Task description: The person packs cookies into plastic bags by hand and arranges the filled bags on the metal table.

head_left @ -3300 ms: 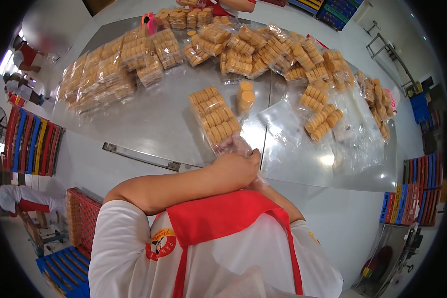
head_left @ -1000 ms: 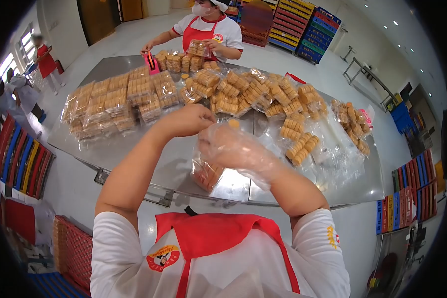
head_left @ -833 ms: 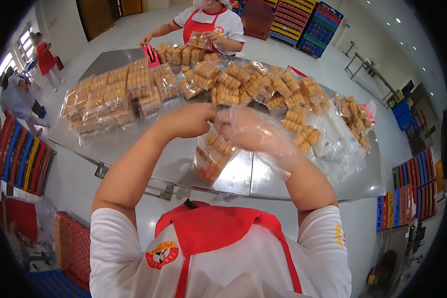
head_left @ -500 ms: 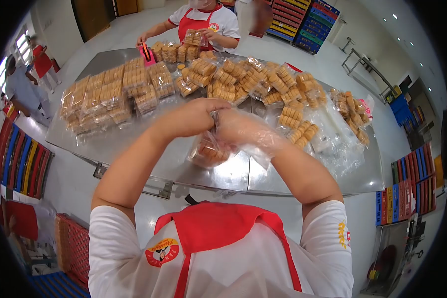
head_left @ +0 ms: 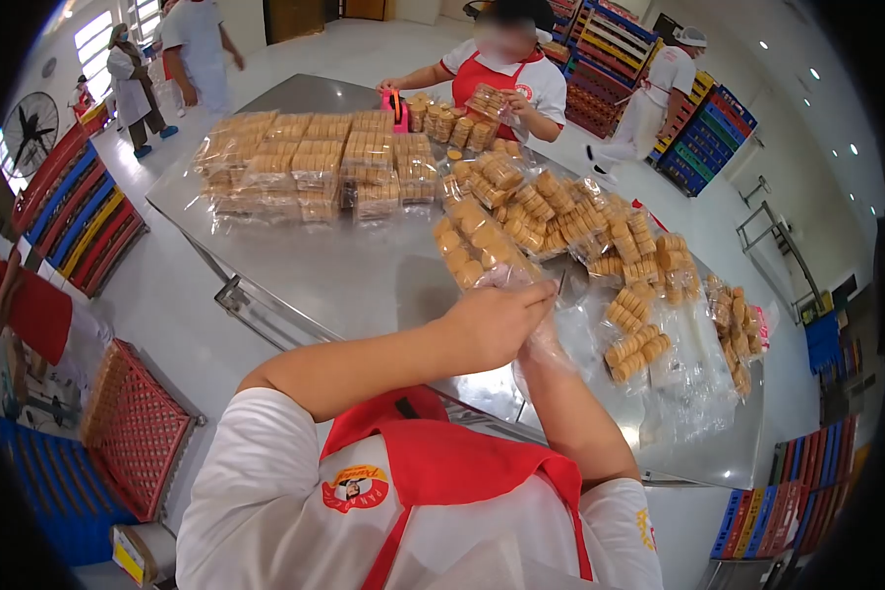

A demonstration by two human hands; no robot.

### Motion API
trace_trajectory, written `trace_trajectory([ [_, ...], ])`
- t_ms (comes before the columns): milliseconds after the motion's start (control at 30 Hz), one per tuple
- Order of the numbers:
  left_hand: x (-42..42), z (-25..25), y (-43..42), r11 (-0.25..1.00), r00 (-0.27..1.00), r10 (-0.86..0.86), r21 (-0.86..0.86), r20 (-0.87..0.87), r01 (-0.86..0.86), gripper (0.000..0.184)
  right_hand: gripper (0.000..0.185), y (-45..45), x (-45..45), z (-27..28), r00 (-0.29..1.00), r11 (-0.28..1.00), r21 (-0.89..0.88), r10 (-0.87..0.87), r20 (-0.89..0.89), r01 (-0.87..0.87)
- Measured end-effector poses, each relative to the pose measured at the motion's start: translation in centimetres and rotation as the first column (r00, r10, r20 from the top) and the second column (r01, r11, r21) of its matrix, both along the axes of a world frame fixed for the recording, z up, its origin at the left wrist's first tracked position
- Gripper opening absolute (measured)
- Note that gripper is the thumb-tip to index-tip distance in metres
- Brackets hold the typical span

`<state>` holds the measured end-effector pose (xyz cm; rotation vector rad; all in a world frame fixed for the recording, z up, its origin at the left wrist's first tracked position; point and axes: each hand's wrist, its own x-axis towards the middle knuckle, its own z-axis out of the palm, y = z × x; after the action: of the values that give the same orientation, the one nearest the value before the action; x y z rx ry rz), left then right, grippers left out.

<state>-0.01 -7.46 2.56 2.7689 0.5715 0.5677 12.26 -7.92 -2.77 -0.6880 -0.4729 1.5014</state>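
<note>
In front of me a clear plastic bag of round biscuits [head_left: 474,239] is held up, slanting toward the table's far side. My left hand [head_left: 497,323] is closed around the gathered end of this bag. Against it, partly hidden behind it, my right hand [head_left: 543,342] wears a clear plastic glove and also grips the bag end. To the left stand stacked bags of biscuits [head_left: 300,162] in neat rows. A loose heap of bagged biscuits [head_left: 551,211] lies beyond and to the right of my hands. Flat clear plastic bags [head_left: 693,359] lie at the right.
Everything rests on a steel table [head_left: 344,280]. Across it a co-worker in a red apron [head_left: 497,88] holds a biscuit bag beside a pink tape dispenser [head_left: 395,110]. Stacked crates [head_left: 79,221] stand left, and a red basket [head_left: 147,433] lies at the lower left.
The biscuit bag has swung from hanging below my hands to pointing up and away from me. My hands have moved right and lower in view. My head view has shifted.
</note>
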Motion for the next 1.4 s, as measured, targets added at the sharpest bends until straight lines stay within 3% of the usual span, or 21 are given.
trace_trajectory([
  [100,-0.3,0.7,1.7,0.998,0.997,0.042,-0.050,0.065,-0.039,0.058,0.036,-0.6,0.4,1.2,0.995,0.999,0.016,0.028,0.098,-0.030],
  [167,-0.7,1.1,5.4,0.993,0.979,0.005,-0.116,0.203,0.019,0.059,0.040,-1.0,0.8,3.2,0.930,0.993,0.031,0.098,0.355,-0.117],
  [200,-0.9,1.0,7.9,0.983,0.954,-0.039,-0.160,0.299,0.090,0.064,0.034,-1.2,1.1,5.9,0.771,0.977,0.026,0.151,0.619,-0.213],
  [233,-1.3,1.3,9.6,0.960,0.955,-0.086,-0.234,0.284,0.155,0.066,0.030,-1.4,1.3,8.6,0.541,0.955,0.014,0.156,0.826,-0.298],
  [300,-1.8,1.9,11.9,0.883,0.948,-0.182,-0.381,0.262,0.275,0.070,0.028,-1.9,1.6,12.7,-0.003,0.888,-0.100,0.110,0.994,-0.448],
  [367,-2.5,4.7,11.6,0.718,0.981,-0.116,-0.669,0.158,0.192,0.071,0.031,-2.5,1.9,15.5,-0.495,0.803,-0.279,-0.023,0.869,-0.527],
  [400,-2.7,6.0,11.3,0.604,0.991,-0.097,-0.785,0.097,0.136,0.072,0.032,-2.7,1.7,15.4,-0.574,0.818,-0.297,-0.049,0.817,-0.493],
  [467,-1.6,6.4,11.7,0.667,0.983,-0.163,-0.724,0.088,0.176,0.069,0.033,-2.9,0.8,15.1,-0.715,0.848,-0.325,-0.088,0.694,-0.420],
  [567,0.5,4.9,12.6,0.811,0.973,-0.152,-0.541,0.171,0.222,0.060,0.034,-2.2,0.1,13.1,-0.597,0.924,-0.098,-0.154,0.788,-0.369],
  [667,1.5,3.9,12.0,0.930,0.935,-0.005,-0.343,0.354,0.135,0.046,0.028,0.2,0.4,10.8,-0.477,0.980,-0.132,0.045,0.878,-0.149],
  [700,1.0,3.2,10.2,0.953,0.901,0.049,-0.291,0.430,0.087,0.041,0.027,0.3,0.7,10.2,-0.184,0.970,-0.183,0.153,0.971,-0.163],
  [767,0.2,1.7,7.0,0.975,0.828,0.140,-0.221,0.543,-0.020,0.035,0.026,0.5,1.3,8.9,0.425,0.941,-0.248,0.327,0.844,-0.232],
  [833,-0.6,0.2,4.2,0.972,0.752,0.226,-0.193,0.619,-0.134,0.031,0.025,1.6,2.0,7.0,0.668,0.911,-0.161,0.391,0.633,-0.380],
  [867,-0.8,-0.2,3.4,0.955,0.707,0.274,-0.271,0.652,-0.120,0.031,0.026,2.0,2.1,6.4,0.753,0.891,-0.101,0.431,0.497,-0.443],
  [933,-1.2,-0.9,2.3,0.902,0.608,0.384,-0.424,0.695,-0.086,0.030,0.025,1.4,0.9,7.4,0.772,0.924,-0.210,0.382,0.508,-0.319],
  [1000,-2.6,-1.0,2.5,0.928,0.761,0.360,-0.287,0.539,-0.236,0.028,0.023,1.7,0.5,7.8,0.708,0.920,-0.260,0.391,0.588,-0.292],
  [1100,-4.1,-1.0,3.3,0.937,0.866,0.346,-0.185,0.362,-0.297,0.026,0.020,2.1,1.9,7.7,0.452,0.869,-0.304,0.469,0.759,-0.392],
  [1167,-4.6,0.1,4.7,0.922,0.919,0.346,-0.252,0.190,-0.296,0.027,0.018,2.4,1.7,7.8,0.234,0.825,-0.365,0.493,0.838,-0.431],
  [1233,-4.8,2.2,6.3,0.866,0.948,0.311,-0.392,-0.062,-0.310,0.030,0.017,2.2,0.3,7.5,0.192,0.840,-0.399,0.488,0.851,-0.369],
  [1267,-4.6,1.9,6.4,0.885,0.959,0.274,-0.372,-0.071,-0.280,0.033,0.017,2.2,0.0,7.5,0.170,0.852,-0.407,0.478,0.862,-0.330],
  [1400,-4.1,1.8,6.0,0.921,0.984,0.174,-0.348,-0.028,-0.173,0.047,0.018,2.6,-0.1,6.8,0.438,0.832,-0.487,0.555,0.708,-0.267],
])
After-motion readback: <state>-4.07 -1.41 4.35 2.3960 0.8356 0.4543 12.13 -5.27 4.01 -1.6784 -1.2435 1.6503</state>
